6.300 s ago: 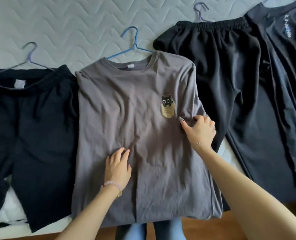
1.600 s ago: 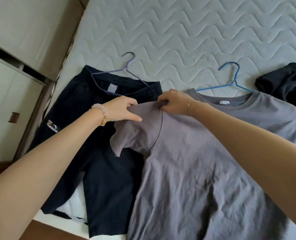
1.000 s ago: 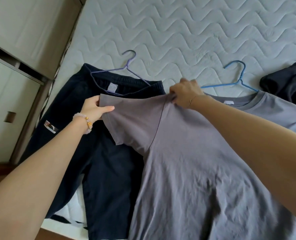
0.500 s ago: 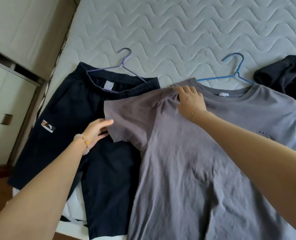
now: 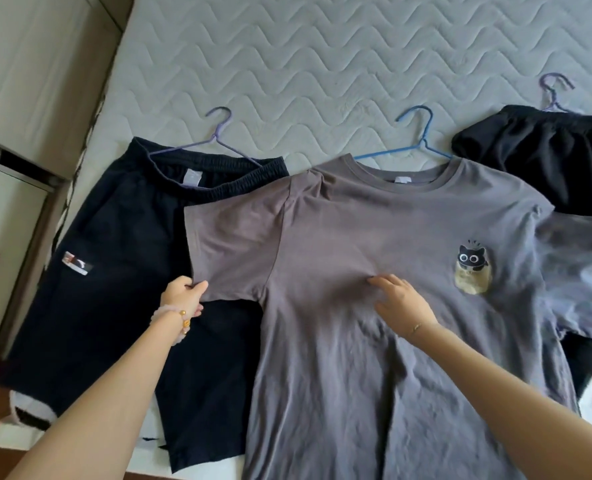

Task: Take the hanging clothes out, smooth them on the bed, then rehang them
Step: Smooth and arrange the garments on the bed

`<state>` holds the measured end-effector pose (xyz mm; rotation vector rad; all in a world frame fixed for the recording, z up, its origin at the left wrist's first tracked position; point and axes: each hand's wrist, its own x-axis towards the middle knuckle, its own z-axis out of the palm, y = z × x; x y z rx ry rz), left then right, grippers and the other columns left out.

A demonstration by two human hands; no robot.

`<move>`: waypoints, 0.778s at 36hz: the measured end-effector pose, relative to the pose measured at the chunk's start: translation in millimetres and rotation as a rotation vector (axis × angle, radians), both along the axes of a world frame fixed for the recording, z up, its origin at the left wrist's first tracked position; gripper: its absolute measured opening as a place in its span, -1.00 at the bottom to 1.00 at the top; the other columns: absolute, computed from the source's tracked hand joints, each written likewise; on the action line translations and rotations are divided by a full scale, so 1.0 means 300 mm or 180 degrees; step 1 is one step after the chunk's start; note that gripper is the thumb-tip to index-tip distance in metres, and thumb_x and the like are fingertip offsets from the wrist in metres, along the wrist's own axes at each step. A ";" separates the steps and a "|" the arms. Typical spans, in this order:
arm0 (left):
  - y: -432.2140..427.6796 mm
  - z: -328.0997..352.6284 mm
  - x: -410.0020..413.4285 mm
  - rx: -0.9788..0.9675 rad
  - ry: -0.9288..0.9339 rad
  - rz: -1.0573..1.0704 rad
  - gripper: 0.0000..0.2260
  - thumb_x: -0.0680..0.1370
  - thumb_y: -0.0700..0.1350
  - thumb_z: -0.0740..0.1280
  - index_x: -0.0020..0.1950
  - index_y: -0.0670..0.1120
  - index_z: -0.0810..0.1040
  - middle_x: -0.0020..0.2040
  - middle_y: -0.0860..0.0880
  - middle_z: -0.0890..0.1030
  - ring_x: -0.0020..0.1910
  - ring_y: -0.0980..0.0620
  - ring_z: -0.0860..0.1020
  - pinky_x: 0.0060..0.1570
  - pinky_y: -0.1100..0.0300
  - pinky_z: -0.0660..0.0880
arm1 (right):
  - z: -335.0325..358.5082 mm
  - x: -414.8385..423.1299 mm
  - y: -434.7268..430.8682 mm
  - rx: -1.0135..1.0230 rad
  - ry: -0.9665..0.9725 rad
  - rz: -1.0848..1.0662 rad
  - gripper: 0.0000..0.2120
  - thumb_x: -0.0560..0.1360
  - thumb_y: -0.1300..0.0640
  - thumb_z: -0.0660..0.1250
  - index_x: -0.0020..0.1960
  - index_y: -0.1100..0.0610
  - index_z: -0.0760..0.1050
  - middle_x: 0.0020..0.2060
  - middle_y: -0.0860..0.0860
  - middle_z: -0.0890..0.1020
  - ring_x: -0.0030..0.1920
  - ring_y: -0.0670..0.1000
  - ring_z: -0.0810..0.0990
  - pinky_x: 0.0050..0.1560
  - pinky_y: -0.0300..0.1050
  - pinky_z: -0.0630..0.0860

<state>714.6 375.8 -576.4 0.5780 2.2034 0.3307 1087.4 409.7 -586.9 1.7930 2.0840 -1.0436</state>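
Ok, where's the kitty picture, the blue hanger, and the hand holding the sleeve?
kitty picture (image 5: 472, 271): head view, on the cat's face.
blue hanger (image 5: 423, 137): head view, on its neck under the hook.
left hand (image 5: 183, 295): head view, middle of the hand.

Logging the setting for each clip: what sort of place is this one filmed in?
Most likely a home bedroom. Clothes lie spread on a bare quilted mattress, a grey T-shirt and dark shorts, both on wire hangers, and pale cabinet doors, probably a wardrobe, stand beside the bed.

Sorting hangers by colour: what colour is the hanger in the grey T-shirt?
Blue hanger, clearest in the head view.
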 end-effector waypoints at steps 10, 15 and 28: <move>-0.044 0.095 0.140 -0.0017 0.0687 -0.1129 -0.53 0.54 -0.16 0.29 0.44 -0.12 0.26 0.31 -0.12 0.48 0.20 -0.19 0.49 0.10 -0.04 0.43 | 0.118 0.221 -0.220 -0.0454 0.0124 -0.1066 -0.59 0.49 0.21 0.20 0.33 0.04 0.40 0.10 0.01 0.61 0.12 0.08 0.57 0.12 -0.10 0.46; -0.114 0.133 0.331 0.0298 0.0629 -0.1876 -0.70 0.56 -0.16 0.26 0.30 -0.06 0.42 0.17 -0.02 0.54 0.12 -0.08 0.52 -0.07 0.08 0.44 | 0.182 0.405 -0.328 -0.0424 0.0045 -0.1927 -0.76 0.52 0.12 0.20 0.15 0.00 0.50 -0.01 0.00 0.66 -0.08 0.06 0.59 -0.09 -0.11 0.48; -0.306 0.114 1.160 0.0139 -0.0893 -0.2727 -0.71 0.51 -0.24 0.32 -0.21 0.17 0.43 -0.24 0.02 0.61 -0.22 0.03 0.57 -0.14 0.24 0.45 | 0.241 1.003 -0.546 -0.0018 0.0072 -0.3391 -0.83 0.46 0.20 0.24 -0.11 -0.05 0.53 -0.28 -0.09 0.63 -0.09 0.05 0.62 -0.09 -0.10 0.49</move>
